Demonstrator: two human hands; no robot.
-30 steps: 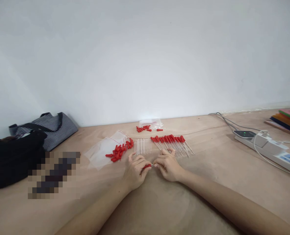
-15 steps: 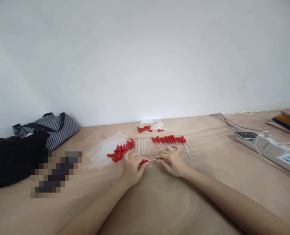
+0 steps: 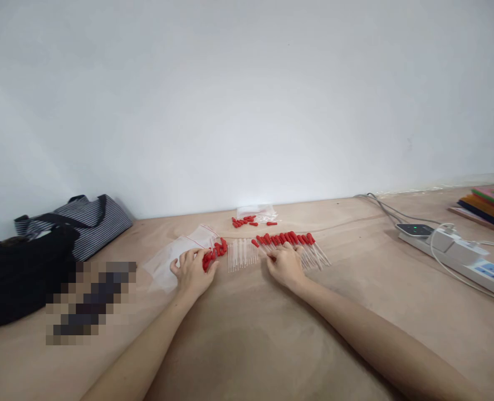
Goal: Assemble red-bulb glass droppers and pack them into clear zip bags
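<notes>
At the left, my left hand (image 3: 193, 274) is open, its fingers spread over a pile of red rubber bulbs (image 3: 218, 249); the pile is partly covered by the hand. My right hand (image 3: 286, 266) is closed in a pinch at the left end of a row of red-bulbed droppers (image 3: 290, 238). In that pinch is the thin clear tube of one dropper (image 3: 255, 243), its red bulb pointing up and left. Between my hands, bare clear dropper tubes (image 3: 241, 254) lie side by side on the wooden table (image 3: 247, 340).
Clear zip bags (image 3: 163, 267) lie under and beside the bulb pile. Farther back are more red bulbs (image 3: 242, 221) and a small clear bag (image 3: 255, 211). A power strip (image 3: 455, 262) with cables stands right; a striped bag (image 3: 104, 223) and black cloth (image 3: 25, 278) lie left.
My left hand has let go of the red bulb and moved left to the pile, fingers opening. My right hand has carried the dropper up and slightly left to the row's left end.
</notes>
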